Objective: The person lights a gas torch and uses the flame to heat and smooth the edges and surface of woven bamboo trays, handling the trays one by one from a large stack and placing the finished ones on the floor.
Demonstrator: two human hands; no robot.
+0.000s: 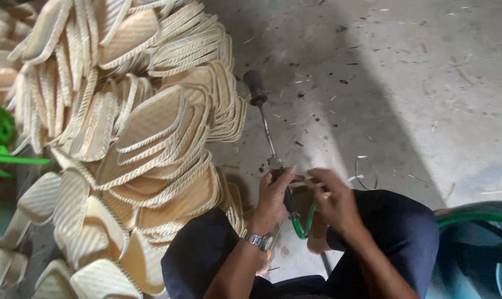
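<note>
Torch [267, 133] with long thin metal stem and black head, slanting from 12 o'clock down toward centre frame; stiff, light, best gripped low by the valve. Left hand [273, 199] closed round its handle, right hand [334, 202] pinching the green hose [305, 224] end. Woven cane pads [123, 138] heaped at 9 o'clock on dusty concrete floor [406, 83].

A heap of pale woven diamond-shaped mats [151, 122] is piled on the grey concrete floor [406, 88], left of a long metal torch with a black head [265, 127]. A thin green hose [305, 224] is joined to its near end, between the left hand [273, 199] and the right hand [334, 202].
</note>
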